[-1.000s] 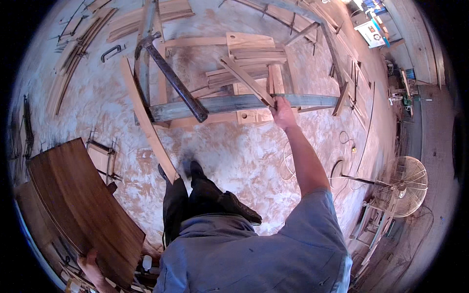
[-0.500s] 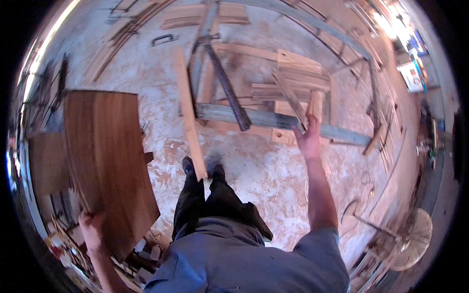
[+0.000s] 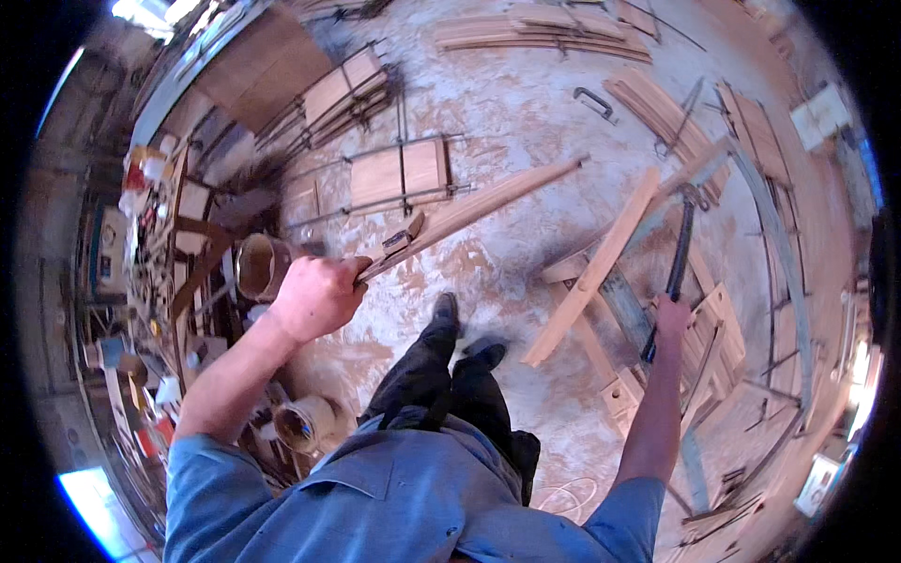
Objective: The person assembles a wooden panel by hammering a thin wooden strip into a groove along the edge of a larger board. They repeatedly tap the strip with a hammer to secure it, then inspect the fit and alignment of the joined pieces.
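My left hand [image 3: 324, 298] is closed round the near end of a wooden board [image 3: 488, 202], which I see nearly edge-on, slanting up and away to the right. A small wooden piece with a dark part [image 3: 404, 235] shows against it near my fingers; its kind I cannot make out. On the right, my right hand [image 3: 671, 314] is wrapped round the dark handle of a claw hammer [image 3: 680, 249], its head pointing away from me. Beneath the hammer stands a metal frame [image 3: 624, 305]. A pale wooden strip [image 3: 601, 272] lies slantwise across it, left of the hammer.
Clamped panels [image 3: 399, 174] lie on the floor ahead, and board stacks [image 3: 544, 38] lie farther off. A C-clamp [image 3: 596, 105] rests near more boards [image 3: 657, 113]. Buckets [image 3: 261, 266] and a cluttered rack [image 3: 183, 253] stand on the left. A cable [image 3: 572, 493] lies behind my right side.
My view has turned left. The board in my left hand, broad face showing before, has swung forward and appears nearly edge-on. My right hand, open by the frame earlier, now grips the hammer handle.
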{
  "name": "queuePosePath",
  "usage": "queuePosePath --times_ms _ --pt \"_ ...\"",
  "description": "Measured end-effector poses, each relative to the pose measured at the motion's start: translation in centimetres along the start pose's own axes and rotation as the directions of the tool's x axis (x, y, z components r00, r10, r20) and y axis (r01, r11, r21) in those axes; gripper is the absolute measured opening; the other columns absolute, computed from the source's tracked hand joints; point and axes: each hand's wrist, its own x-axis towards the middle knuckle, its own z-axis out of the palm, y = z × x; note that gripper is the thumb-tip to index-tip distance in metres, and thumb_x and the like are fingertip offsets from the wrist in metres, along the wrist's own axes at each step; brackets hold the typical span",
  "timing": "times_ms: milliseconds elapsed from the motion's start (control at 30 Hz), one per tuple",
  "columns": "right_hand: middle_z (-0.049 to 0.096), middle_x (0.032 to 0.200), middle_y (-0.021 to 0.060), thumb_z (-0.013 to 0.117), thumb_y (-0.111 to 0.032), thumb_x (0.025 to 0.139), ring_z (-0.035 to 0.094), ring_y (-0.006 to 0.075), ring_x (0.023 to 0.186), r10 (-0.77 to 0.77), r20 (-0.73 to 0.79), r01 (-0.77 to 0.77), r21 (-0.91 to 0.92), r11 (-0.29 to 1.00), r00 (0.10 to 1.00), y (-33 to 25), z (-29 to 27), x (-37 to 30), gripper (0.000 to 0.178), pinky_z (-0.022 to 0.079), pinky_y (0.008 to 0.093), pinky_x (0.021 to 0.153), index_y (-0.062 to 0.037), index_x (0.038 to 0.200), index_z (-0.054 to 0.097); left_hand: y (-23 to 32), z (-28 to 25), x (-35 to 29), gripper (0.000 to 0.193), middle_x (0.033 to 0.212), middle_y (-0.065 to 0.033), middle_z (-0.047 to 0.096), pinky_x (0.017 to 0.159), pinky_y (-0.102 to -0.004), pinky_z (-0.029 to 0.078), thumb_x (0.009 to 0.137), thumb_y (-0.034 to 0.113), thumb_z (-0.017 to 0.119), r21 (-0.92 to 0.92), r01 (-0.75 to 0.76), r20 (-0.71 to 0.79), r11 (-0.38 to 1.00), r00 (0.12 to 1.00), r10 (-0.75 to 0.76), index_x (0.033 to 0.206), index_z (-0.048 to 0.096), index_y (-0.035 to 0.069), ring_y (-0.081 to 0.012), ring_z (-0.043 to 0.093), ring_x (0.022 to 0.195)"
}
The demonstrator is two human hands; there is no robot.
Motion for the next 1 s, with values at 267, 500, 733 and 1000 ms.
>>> queuePosePath --times_ms 267,500,733,1000 --pt "0.052 0.068 0.0032 0.062 -0.016 0.091 0.051 0.0128 0.056 -0.101 0.074 0.05 0.51 0.858 0.992 -6.8 -7.5 -11.8 0.019 0.043 0.0282 0.052 -0.0019 0.102 0.054 -6.5 1.9 -2.6 0.012 0.082 -0.0085 0.065 0.066 -0.0405 0.055 0.081 0.012 0.055 0.212 -0.013 0.045 0.977 0.999 0.004 0.091 0.058 0.008 -0.0278 0.066 0.081" --pt "0.055 0.07 0.0029 0.064 -0.009 0.09 0.054 0.0126 0.057 -0.362 0.187 0.148 0.677 0.721 0.913 -17.3 -9.4 -20.0 0.016 0.046 0.0272 0.053 -0.0043 0.102 0.056 -11.9 2.4 -4.3 0.009 0.082 -0.0037 0.06 0.066 -0.0333 0.053 0.076 0.016 0.058 0.366 -0.114 -0.068 0.924 0.986 0.149 0.082 0.056 0.009 -0.0204 0.064 0.082" --pt "0.067 0.084 0.0164 0.08 -0.027 0.074 0.066 0.0348 0.075 -0.771 0.579 0.751 0.379 0.541 0.264 -25.1 -2.3 -29.8 0.044 0.052 0.0398 0.064 -0.0072 0.109 0.062 -15.9 2.2 -5.9 0.011 0.082 -0.0038 0.06 0.07 -0.0326 0.053 0.074 0.018 0.058 0.3 -0.174 -0.101 0.938 0.972 0.212 0.08 0.057 0.009 -0.0197 0.062 0.084" --pt "0.065 0.077 0.0127 0.08 -0.046 0.072 0.066 0.0334 0.069 -0.782 0.622 0.881 0.394 0.261 -0.047 -27.1 5.9 -35.2 0.055 0.051 0.0426 0.058 -0.0073 0.106 0.062 -19.2 3.6 -8.9 0.014 0.081 -0.0052 0.059 0.071 -0.0321 0.053 0.071 0.018 0.059 0.25 -0.215 -0.119 0.944 0.961 0.25 0.079 0.058 0.007 -0.0209 0.062 0.083"
